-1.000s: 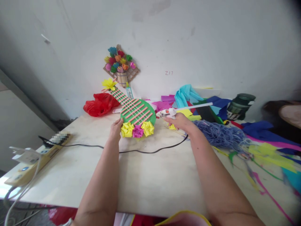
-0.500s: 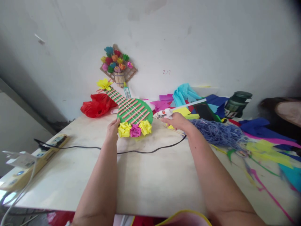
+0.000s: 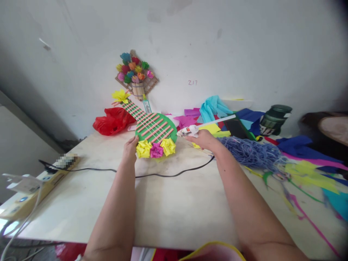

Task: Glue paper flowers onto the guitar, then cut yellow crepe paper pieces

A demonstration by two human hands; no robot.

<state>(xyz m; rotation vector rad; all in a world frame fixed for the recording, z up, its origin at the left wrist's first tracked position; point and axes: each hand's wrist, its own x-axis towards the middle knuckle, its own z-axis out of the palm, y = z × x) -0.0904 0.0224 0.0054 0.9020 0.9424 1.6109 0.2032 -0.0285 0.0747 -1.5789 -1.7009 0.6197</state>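
Two grips: the left hand (image 3: 129, 148) pinches the rim of the round green paper guitar (image 3: 155, 127), steadying it. The right hand (image 3: 203, 139) clasps a white plastic glue gun (image 3: 190, 130), nozzle facing that rim.

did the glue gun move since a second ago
No. The glue gun sits just as far below the red wall mark, nozzle beside the green disc; only the camera shifted.

White wall (image 3: 258, 43), scuffed, bore grey smudges near the top and small red figures (image 3: 193, 82). Pale bench (image 3: 176, 206) stood against it. Light was soft, even.
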